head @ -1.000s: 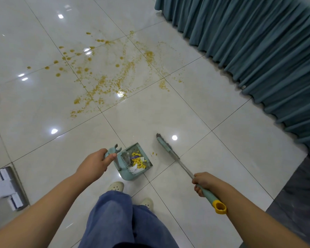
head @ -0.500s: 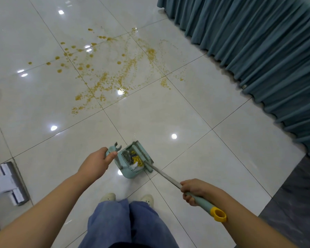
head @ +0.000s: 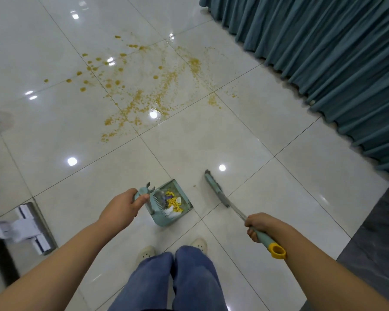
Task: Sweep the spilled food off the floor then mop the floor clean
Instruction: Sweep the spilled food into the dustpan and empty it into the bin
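No text, label, brand, number or sign can be read on anything in view.

Glossy cream floor tiles (head: 211, 142), light glints (head: 72, 161) ahead of the left hand (head: 119, 207); pleated teal curtain (head: 323, 52) beyond the right hand (head: 259, 225), dark grey tiles (head: 373, 239) to that hand's right

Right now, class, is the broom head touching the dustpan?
Apart. The head view shows a strip of bare floor between the broom head and the dustpan.
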### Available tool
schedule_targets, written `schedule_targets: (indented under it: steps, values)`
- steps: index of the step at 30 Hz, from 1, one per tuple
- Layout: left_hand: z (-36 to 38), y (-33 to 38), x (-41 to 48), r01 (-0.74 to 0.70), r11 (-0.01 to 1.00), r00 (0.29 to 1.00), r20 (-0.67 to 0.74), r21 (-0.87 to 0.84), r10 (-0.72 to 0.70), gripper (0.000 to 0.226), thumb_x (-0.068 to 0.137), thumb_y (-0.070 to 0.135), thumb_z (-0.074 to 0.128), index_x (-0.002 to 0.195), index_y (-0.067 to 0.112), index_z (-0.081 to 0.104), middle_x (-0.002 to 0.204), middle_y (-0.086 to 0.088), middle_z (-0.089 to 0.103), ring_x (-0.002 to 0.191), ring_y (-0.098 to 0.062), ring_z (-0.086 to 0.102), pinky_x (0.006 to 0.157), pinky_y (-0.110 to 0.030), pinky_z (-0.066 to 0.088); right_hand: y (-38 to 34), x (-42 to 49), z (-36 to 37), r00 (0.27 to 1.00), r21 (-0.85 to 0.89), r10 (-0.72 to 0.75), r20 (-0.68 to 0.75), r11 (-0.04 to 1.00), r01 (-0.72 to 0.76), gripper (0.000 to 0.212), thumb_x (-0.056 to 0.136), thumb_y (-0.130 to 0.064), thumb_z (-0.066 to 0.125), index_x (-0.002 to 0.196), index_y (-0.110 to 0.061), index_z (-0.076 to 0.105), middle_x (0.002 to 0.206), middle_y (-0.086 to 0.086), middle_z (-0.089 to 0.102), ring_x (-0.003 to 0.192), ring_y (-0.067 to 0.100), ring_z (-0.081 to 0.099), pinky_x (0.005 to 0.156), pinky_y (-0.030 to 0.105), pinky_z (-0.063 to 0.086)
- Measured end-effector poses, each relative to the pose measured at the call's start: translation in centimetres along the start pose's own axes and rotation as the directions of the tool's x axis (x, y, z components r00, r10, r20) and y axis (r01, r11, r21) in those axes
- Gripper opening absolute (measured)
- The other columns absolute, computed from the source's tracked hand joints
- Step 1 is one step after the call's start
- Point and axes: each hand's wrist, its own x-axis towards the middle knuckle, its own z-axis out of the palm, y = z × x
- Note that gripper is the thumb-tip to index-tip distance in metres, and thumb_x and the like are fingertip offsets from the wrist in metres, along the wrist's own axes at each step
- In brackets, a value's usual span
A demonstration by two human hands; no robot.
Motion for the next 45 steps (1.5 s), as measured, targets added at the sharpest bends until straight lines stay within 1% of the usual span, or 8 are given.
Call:
schedule_targets:
  steps: [6, 11, 17, 24, 28, 33, 39, 45]
  values:
    - [-0.8, -2.7, -0.2, -0.016, 1.0, 1.0, 0.015, 0.019, 0.016, 0.04, 0.095, 0.05, 0.04, 0.072, 0.017, 0.044, 0.063, -0.001, 0.057, 0.062, -0.019, 0.054, 0.065, -0.035, 0.047, 1.2, -1.3, 7.4, 0.996, -0.106, 0.051, 0.074, 0.993, -0.043, 0.01, 0.095, -0.006, 0.045, 0.093, 0.0, 0.053, 0.061, 0.009, 0.046, 0.047, 0.013, 0.04, 0.039, 0.02, 0.04]
    - [-1.4, -3.9, -0.3, -0.048, 0.999, 0.998, 0.031, 0.021, 0.047, 0.038, 0.095, 0.05, 0.039, 0.071, 0.021, 0.043, 0.067, -0.001, 0.057, 0.062, -0.017, 0.053, 0.055, -0.029, 0.038, 1.1, -3.6, 9.1, 0.987, -0.111, 0.032, 0.155, 0.994, -0.014, 0.01, 0.094, -0.007, 0.044, 0.093, -0.005, 0.055, 0.061, 0.008, 0.048, 0.046, 0.011, 0.041, 0.042, 0.018, 0.042]
    - [-2.8, -6.1, -1.1, -0.042, 0.999, 0.999, 0.019, -0.033, 0.042, 0.038, 0.094, 0.05, 0.042, 0.07, 0.02, 0.045, 0.066, -0.002, 0.058, 0.062, -0.019, 0.054, 0.058, -0.031, 0.041, 0.3, -5.1, 8.6, 0.995, -0.07, -0.01, 0.097, 0.997, 0.017, 0.012, 0.091, -0.003, 0.045, 0.098, -0.005, 0.055, 0.06, 0.008, 0.047, 0.043, 0.013, 0.041, 0.038, 0.018, 0.039]
    - [-5.2, -9.4, -0.9, 0.038, 0.991, 0.998, -0.04, -0.131, -0.044, 0.04, 0.094, 0.046, 0.045, 0.067, 0.017, 0.044, 0.058, -0.001, 0.056, 0.055, -0.017, 0.051, 0.057, -0.03, 0.04, -5.5, -4.5, 8.7, 0.996, 0.048, -0.089, 0.009, 0.995, 0.088, 0.006, 0.093, 0.0, 0.045, 0.092, -0.002, 0.051, 0.059, 0.011, 0.045, 0.03, 0.012, 0.038, 0.032, 0.014, 0.035]
    - [-5.8, -10.5, 0.0, 0.083, 0.985, 0.994, -0.055, -0.151, -0.092, 0.039, 0.094, 0.047, 0.045, 0.068, 0.018, 0.044, 0.06, -0.002, 0.057, 0.055, -0.017, 0.051, 0.055, -0.029, 0.038, -9.4, -3.2, 10.7, 0.994, -0.014, -0.109, -0.001, 0.994, 0.109, 0.01, 0.095, -0.003, 0.045, 0.085, 0.001, 0.046, 0.062, 0.012, 0.046, 0.031, 0.013, 0.039, 0.031, 0.014, 0.036]
    - [-6.7, -10.9, 1.3, 0.091, 0.988, 0.994, -0.054, -0.125, -0.099, 0.04, 0.094, 0.049, 0.043, 0.073, 0.015, 0.046, 0.063, -0.004, 0.058, 0.063, -0.023, 0.054, 0.066, -0.035, 0.047, -11.1, -1.9, 14.6, 0.996, -0.101, -0.084, 0.006, 0.991, 0.084, 0.01, 0.096, -0.004, 0.046, 0.088, 0.002, 0.048, 0.064, 0.012, 0.047, 0.047, 0.015, 0.041, 0.032, 0.016, 0.04]
    - [-6.9, -10.3, 2.3, 0.064, 0.993, 0.997, -0.046, -0.103, -0.069, 0.041, 0.095, 0.048, 0.042, 0.077, 0.012, 0.048, 0.069, -0.006, 0.06, 0.067, -0.024, 0.055, 0.065, -0.035, 0.046, -8.5, -2.0, 17.8, 0.999, -0.269, -0.007, 0.044, 0.963, 0.018, 0.016, 0.093, -0.006, 0.047, 0.106, 0.001, 0.054, 0.064, 0.01, 0.049, 0.045, 0.014, 0.043, 0.039, 0.02, 0.041]
    - [-7.3, -10.6, 2.0, 0.057, 0.993, 0.997, -0.053, -0.104, -0.063, 0.042, 0.095, 0.05, 0.041, 0.078, 0.012, 0.049, 0.069, -0.006, 0.059, 0.064, -0.022, 0.054, 0.062, -0.034, 0.042, -6.0, -5.4, 16.8, 0.987, -0.245, 0.008, 0.158, 0.969, 0.031, 0.015, 0.092, -0.004, 0.045, 0.101, -0.007, 0.057, 0.062, 0.008, 0.046, 0.043, 0.012, 0.04, 0.039, 0.019, 0.04]
